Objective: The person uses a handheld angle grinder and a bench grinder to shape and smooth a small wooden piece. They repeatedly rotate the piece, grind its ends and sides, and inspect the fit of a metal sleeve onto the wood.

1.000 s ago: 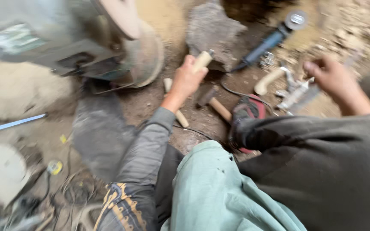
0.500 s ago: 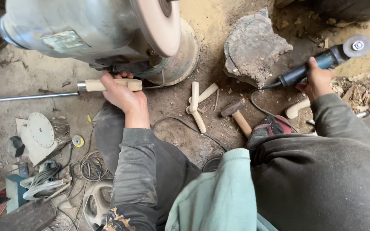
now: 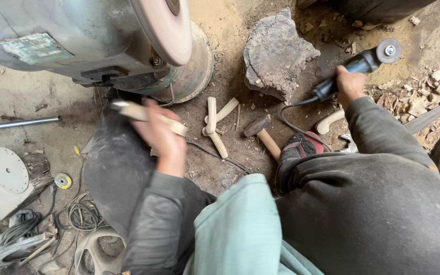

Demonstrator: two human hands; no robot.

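Head view shows the left hand [image 3: 161, 140] closed around a pale wooden stick [image 3: 146, 116], blurry, just below the big sanding wheel [image 3: 165, 28]. The right hand [image 3: 350, 84] grips a small grinder [image 3: 362, 63], off to the wheel's right, past the gray rock [image 3: 277, 53]. I think the stick is being shaped. Next it probably needs a steady push against the wheel.

Hammer [image 3: 264, 135] (by rock [image 3: 277, 53])
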